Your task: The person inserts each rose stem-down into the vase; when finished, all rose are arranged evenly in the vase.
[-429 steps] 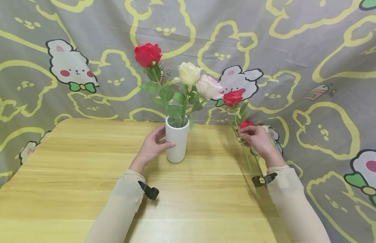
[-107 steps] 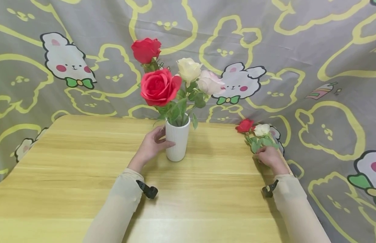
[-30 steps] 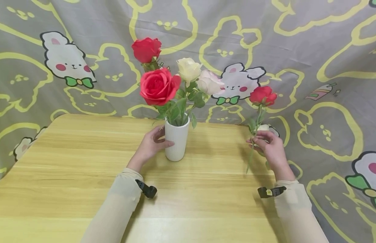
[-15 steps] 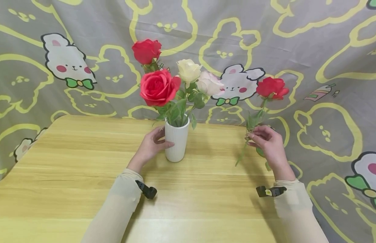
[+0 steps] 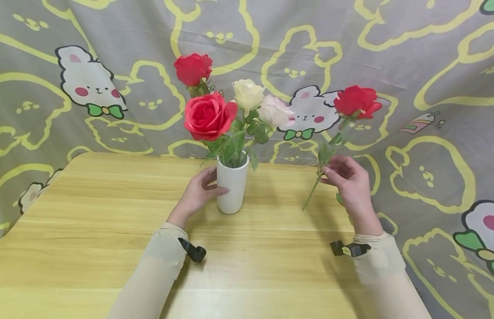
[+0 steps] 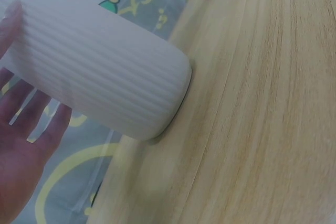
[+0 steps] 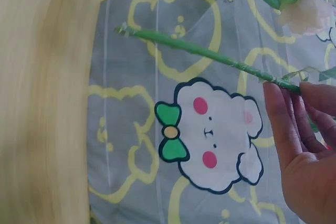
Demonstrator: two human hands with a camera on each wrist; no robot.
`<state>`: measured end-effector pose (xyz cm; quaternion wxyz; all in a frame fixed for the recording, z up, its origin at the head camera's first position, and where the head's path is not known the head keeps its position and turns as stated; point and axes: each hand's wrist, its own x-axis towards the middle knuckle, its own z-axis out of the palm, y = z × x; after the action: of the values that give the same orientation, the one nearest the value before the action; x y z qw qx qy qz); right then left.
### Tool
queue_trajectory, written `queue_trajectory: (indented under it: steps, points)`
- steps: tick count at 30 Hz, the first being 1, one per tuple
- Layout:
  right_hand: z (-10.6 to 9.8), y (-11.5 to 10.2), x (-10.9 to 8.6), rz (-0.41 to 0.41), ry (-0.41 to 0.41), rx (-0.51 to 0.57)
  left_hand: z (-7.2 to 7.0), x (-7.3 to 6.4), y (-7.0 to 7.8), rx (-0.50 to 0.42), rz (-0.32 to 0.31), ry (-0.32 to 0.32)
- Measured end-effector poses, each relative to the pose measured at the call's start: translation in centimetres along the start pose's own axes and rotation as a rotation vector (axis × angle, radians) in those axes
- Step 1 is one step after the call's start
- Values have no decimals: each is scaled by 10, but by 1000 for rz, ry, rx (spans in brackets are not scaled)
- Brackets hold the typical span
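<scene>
My left hand point(image 5: 196, 193) grips the side of a white ribbed vase point(image 5: 232, 188) standing on the table, with the thumb on its near side. In the left wrist view the vase point(image 6: 105, 66) looks slanted, its base on the wood. Two red roses, one large and low point(image 5: 210, 116), a cream rose point(image 5: 248, 94) and a pale pink rose point(image 5: 275, 110) stand in it. To the right, my right hand point(image 5: 352, 188) pinches another red rose point(image 5: 356, 103) by its stem, bloom up and leaning right. Its bare lower stem point(image 7: 199, 51) sticks out past the fingertips.
The wooden table point(image 5: 111, 230) ends at a patterned grey curtain point(image 5: 123, 26) behind and at the right. Some green leaves point(image 5: 340, 199) show on the table's right side, mostly hidden by my right hand.
Since the oldest frame, a large red rose has been added to the vase. My right hand has since picked another red rose off the table, lifting and tilting it. My left hand stays on the vase.
</scene>
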<state>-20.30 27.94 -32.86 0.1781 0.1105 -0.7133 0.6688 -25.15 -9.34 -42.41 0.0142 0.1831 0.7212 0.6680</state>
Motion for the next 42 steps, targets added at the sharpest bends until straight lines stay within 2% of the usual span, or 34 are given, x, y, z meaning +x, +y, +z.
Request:
queue_trajectory:
  steps: [6, 9, 11, 16, 18, 22, 27, 37, 40, 42]
  points:
    - [6, -1, 2, -16, -2, 19, 1, 2, -2, -4, 9, -10]
    - [8, -3, 2, -15, -10, -4, 1, 1, -1, 1, 7, -5]
    - [10, -5, 3, -14, -15, -20, 1, -2, 8, 2, -2, -8]
    - [18, -14, 4, -26, -24, -33, 1, -3, 10, 11, -29, -8]
    - [22, -17, 4, -35, -30, -32, 0, -1, 2, 18, -23, -3]
    - [29, -25, 6, -67, -45, -57, 1, -2, 2, 21, -3, 2]
    - [36, -33, 9, -118, -56, -15, 1, -1, 2, 21, 6, 8]
    - [52, -52, 17, -174, -63, 31, 0, -2, 2, 9, -37, 2]
    - [54, -58, 19, -191, -66, 58, 0, -3, 5, 3, -49, -3]
    - [55, -61, 21, -201, -73, 75, 1, -5, 14, 5, -46, -7]
